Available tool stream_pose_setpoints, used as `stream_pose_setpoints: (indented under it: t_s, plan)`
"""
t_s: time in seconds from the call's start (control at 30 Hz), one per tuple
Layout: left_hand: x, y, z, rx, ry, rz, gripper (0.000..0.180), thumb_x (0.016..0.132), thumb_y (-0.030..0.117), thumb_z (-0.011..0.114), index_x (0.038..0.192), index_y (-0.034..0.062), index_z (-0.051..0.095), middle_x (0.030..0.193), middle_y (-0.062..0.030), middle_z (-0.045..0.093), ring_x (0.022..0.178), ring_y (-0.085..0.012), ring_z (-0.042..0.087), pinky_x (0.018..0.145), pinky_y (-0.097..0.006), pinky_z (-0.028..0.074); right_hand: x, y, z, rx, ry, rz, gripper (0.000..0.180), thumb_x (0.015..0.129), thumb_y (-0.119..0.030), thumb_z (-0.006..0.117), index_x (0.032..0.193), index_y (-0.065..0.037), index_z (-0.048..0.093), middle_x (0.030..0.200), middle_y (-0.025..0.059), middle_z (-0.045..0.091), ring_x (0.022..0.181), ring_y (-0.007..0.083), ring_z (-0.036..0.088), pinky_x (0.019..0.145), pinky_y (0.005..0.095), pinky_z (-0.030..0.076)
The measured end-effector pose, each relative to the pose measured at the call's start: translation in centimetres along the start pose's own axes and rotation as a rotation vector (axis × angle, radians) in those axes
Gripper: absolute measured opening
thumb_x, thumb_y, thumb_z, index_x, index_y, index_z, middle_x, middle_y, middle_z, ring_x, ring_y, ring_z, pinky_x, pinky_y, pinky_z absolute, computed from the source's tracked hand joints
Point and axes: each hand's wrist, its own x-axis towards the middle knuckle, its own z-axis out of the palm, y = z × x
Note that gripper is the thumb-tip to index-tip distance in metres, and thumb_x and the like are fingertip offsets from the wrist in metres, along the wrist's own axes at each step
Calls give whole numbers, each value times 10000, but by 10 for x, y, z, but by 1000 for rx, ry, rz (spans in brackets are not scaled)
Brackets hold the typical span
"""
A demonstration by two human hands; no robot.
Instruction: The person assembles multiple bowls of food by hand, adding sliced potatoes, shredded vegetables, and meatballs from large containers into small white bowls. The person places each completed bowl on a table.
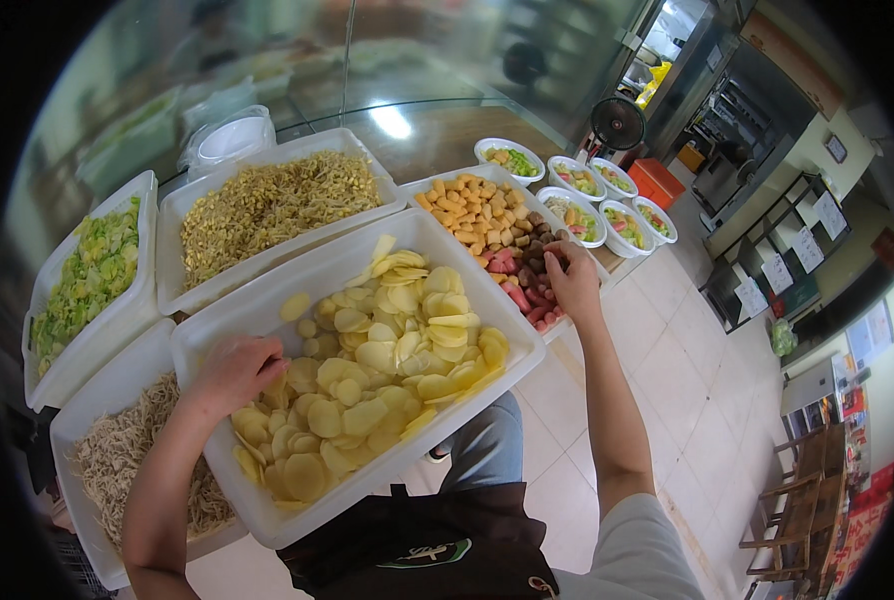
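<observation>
Food-counter setup, white tubs packed edge to edge on a counter, pale tiled floor (707,400) open to the right of it.

Left hand (235,372): fingers curled down into the potato slices (387,370), touching them; can't tell whether anything is actually pinched. Slices are pale yellow, thin, round to oval, piled loosely and covering most of the tub floor. They sit in the big white tub (267,520) nearest the person, its near corner overhanging the counter edge above the person's dark apron (417,550).

Right hand (570,280): arm stretched forward, fingers bent down into the far tub's sausage pieces (522,280), red and brown chunks; grip itself is hidden behind the hand. Same mixed tub (427,183) holds orange-yellow cubes (472,215) at its far end.

Tubs touch along their rims, no gaps between them; free room only on the floor side.

Other containers: shredded green cabbage tub (87,280) far left, bean sprout tub (267,205) behind the potato, pale shredded strips (127,450) lower left. Small white bowls (607,210) of mixed toppings beyond the mixed tub. Black fan (618,124) behind them.
</observation>
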Motion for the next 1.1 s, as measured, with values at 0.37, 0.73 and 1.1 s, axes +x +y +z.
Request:
stream_pose_setpoints:
  t_s: [0.37,0.73,1.1]
  plan:
    - [-3,-5,5,14,-90,-69,226,867,238,591,805,27,540,726,-158,572,711,-356,554,617,-430,418,2,-1,-1,1,17,7,169,834,-138,598,953,-29,648,912,168,651,859,324,618,770,383,480]
    - [126,-71,-109,305,446,44,160,865,187,571,913,43,623,860,-155,611,824,-307,608,697,-395,472,-1,-14,-6,120,9,138,145,832,-91,581,935,-1,633,762,162,613,669,261,602,640,364,472]
    - [231,-255,-127,391,523,-445,214,831,200,504,902,95,676,1101,-133,614,1173,-326,500,913,-415,436,-1,-9,-5,128,9,194,128,813,-71,595,894,20,630,875,177,622,845,325,598,772,383,468]
